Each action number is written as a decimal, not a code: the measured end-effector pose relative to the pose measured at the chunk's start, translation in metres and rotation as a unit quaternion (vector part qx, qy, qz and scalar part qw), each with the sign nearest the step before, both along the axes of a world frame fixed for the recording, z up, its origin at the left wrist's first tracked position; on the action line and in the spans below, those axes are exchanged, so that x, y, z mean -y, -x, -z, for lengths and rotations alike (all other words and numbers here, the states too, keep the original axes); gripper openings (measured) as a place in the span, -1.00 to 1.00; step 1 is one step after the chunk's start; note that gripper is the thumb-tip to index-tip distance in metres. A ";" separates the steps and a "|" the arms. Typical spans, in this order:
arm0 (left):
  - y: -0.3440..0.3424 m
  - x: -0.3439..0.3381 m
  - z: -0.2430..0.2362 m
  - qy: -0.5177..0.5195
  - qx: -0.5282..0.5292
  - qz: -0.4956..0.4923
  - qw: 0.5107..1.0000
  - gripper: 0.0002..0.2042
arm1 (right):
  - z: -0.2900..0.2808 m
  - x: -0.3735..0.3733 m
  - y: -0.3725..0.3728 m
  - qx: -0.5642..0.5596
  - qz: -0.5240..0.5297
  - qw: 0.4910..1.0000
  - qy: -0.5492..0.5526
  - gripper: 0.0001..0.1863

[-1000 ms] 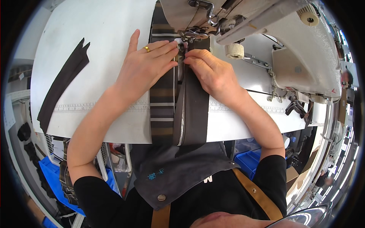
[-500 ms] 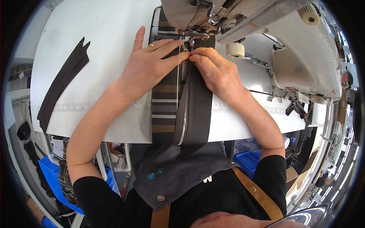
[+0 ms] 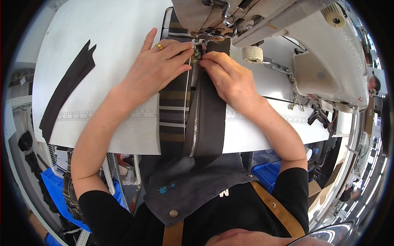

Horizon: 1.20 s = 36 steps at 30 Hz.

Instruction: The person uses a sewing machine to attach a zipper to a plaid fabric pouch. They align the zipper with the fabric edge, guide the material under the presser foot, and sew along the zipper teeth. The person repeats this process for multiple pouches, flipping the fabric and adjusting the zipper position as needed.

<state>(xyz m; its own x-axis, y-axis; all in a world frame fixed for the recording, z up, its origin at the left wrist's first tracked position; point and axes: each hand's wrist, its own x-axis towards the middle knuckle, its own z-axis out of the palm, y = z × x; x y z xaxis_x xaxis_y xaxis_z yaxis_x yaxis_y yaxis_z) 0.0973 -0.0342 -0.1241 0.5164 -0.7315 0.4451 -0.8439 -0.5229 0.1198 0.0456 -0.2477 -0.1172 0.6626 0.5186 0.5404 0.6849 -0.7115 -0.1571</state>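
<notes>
A striped fabric panel (image 3: 172, 125) and a plain dark fabric band (image 3: 211, 127) lie lengthwise under the sewing machine's presser foot (image 3: 198, 50). Between them runs a zipper (image 3: 194, 133) with metal teeth. My left hand (image 3: 158, 65) rests on the striped side, fingers stretched toward the foot and thumb apart from the index finger. Just right of the foot, my right hand (image 3: 230, 76) pinches the zipper and the edge of the dark band. Its fingertips partly hide what they grip.
The sewing machine head (image 3: 332, 57) overhangs the white table (image 3: 111, 41) at the right. A separate dark fabric strip (image 3: 67, 90) lies on the left. Below the table edge are blue bins (image 3: 264, 176) and a white wire basket (image 3: 108, 172).
My left thumb has drawn back from the right fingertips, so the hands are now apart. The fabric's near end has shifted slightly left.
</notes>
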 end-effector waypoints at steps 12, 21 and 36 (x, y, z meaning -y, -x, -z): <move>0.004 0.002 -0.002 0.007 -0.006 0.012 1.000 -0.66 | -0.001 0.003 0.003 -0.012 0.000 1.000 -0.002 -0.73; 0.004 0.003 -0.003 0.017 -0.010 0.027 0.999 -0.67 | -0.005 0.003 0.005 -0.019 -0.002 1.000 0.002 -0.74; 0.003 0.007 -0.001 0.058 -0.032 -0.003 0.998 -0.79 | 0.003 0.004 0.002 -0.020 0.007 0.999 -0.029 -0.73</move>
<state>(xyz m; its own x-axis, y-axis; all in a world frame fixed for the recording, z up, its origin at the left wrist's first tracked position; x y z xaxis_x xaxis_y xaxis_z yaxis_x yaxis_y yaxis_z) 0.0943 -0.0413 -0.1228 0.5506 -0.6743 0.4921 -0.8297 -0.5071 0.2334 0.0432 -0.2519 -0.1204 0.6910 0.4787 0.5417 0.6678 -0.7096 -0.2248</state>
